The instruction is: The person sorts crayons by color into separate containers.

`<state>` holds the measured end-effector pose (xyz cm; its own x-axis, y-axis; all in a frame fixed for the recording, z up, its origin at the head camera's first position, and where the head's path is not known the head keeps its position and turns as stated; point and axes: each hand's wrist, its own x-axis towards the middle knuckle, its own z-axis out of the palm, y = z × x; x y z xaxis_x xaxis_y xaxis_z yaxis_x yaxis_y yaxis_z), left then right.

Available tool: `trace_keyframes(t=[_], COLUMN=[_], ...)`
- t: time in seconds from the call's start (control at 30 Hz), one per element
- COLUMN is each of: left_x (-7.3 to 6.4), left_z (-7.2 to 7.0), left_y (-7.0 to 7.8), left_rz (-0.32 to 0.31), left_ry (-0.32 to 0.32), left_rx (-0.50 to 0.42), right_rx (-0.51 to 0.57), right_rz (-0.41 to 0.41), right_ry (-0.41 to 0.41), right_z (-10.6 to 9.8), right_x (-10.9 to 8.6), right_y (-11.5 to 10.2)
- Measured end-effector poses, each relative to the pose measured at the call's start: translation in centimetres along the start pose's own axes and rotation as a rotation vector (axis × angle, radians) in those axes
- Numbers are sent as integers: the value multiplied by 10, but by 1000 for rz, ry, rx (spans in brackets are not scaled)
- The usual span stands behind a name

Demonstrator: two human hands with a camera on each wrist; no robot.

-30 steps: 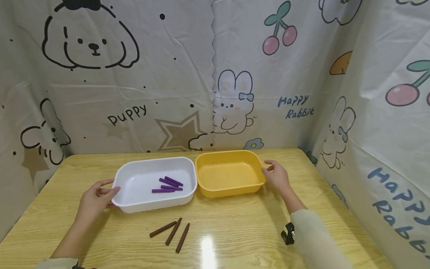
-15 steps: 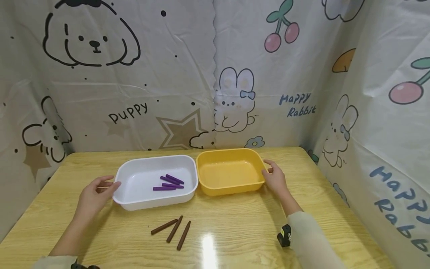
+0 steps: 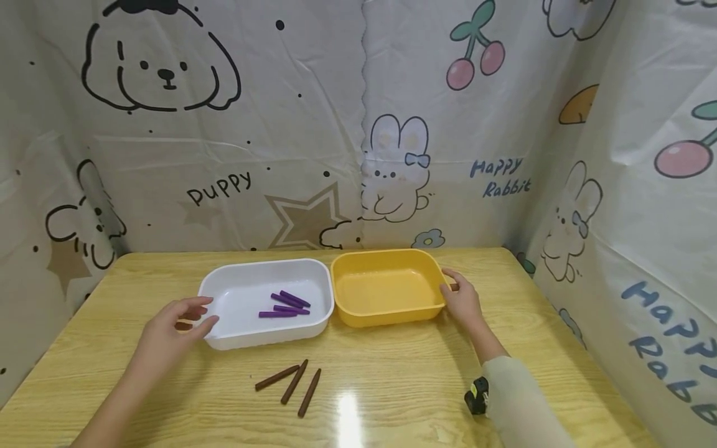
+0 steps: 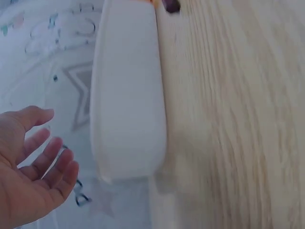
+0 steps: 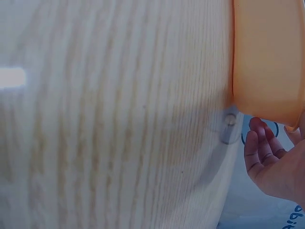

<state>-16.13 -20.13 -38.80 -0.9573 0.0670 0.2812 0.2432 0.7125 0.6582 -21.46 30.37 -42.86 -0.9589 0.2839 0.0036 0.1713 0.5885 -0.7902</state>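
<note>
The white tray [image 3: 269,338] stands on the bench [image 3: 414,379] beside the yellow tray [image 3: 392,317]. We see the left hand [image 3: 167,334] has come off the white one, fingers loose, leaving it unheld. The right hand [image 3: 463,302] remains at the yellow; its grip we cannot tell.

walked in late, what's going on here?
A person has both hands at two trays set side by side on a table. The left hand is open by the outer end of the white tray, apart from it in the wrist view. The right hand is at the outer end of the yellow tray, with no clear grip. Four purple sticks lie in the white tray; three brown sticks lie on the table in front.
</note>
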Motion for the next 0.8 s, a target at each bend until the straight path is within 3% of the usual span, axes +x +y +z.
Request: trace_keyframes(t=[0.2,0.4,0.53,0.8], left_x=[-15,-25,-26,-29], left_z=[15,37,52,74], left_y=[22,35,38,37], left_rz=[241,374,368,256], left_ry=[-55,-258,-385,-423], left_rx=[8,-26,21,111], right_rx=[24,40,62,143], right_rz=[10,25,35,70], right_ry=[-2,-4,-6,-5], right_z=[-1,-1,-1,2], right_x=[-1,0,0,2], right_y=[0,0,2,5])
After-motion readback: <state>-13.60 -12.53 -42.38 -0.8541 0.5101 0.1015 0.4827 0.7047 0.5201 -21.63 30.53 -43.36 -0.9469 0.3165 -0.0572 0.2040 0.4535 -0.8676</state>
